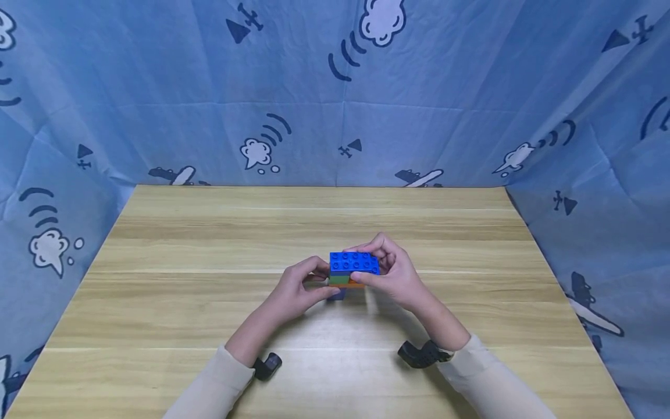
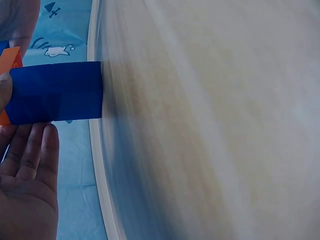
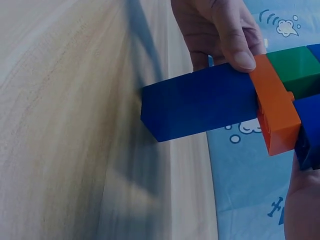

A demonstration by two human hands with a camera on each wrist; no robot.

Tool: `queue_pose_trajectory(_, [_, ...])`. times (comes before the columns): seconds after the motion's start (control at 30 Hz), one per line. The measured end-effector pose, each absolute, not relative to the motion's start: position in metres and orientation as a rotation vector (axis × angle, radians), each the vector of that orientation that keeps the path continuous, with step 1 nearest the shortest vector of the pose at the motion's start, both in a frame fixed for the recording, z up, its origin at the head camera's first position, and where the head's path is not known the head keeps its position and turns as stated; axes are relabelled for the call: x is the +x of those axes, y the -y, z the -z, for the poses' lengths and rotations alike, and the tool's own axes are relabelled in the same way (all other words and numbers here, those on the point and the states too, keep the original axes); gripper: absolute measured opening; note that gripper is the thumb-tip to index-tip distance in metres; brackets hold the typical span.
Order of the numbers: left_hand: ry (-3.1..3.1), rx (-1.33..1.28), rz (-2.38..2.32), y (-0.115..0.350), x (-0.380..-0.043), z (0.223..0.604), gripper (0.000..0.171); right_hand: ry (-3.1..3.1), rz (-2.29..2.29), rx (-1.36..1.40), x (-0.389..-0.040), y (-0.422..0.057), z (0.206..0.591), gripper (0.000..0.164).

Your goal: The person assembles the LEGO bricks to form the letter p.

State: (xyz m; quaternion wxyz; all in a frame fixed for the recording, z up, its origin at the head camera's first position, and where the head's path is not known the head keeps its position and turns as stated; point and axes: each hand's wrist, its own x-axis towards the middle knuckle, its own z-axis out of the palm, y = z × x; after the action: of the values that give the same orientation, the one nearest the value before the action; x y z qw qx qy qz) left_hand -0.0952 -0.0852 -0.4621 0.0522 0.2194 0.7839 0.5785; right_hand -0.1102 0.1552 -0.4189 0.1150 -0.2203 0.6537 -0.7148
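A stack of toy building bricks stands near the middle of the table. Its lower part is a tall blue column, with an orange brick across its top. Above the orange sit a green brick and a blue brick, side by side. Uppermost is a blue studded brick. My left hand pinches the stack where column and orange brick meet, thumb in front and fingers behind. With thumb and fingers, my right hand grips the blue bricks at the stack's upper right; its fingertips are partly hidden behind them.
The wooden table reaches back to a blue printed curtain, which also hangs along both sides. Black wrist cameras, one at the left wrist and one at the right wrist, hang close above the tabletop.
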Motion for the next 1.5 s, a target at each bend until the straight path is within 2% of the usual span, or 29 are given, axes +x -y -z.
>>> queue_pose_trajectory(1.5, [-2.381, 0.694, -1.768, 0.087, -0.097, 0.463, 0.026, -2.007, 2.125, -0.659, -0.108, -0.151, 0.431, 0.040])
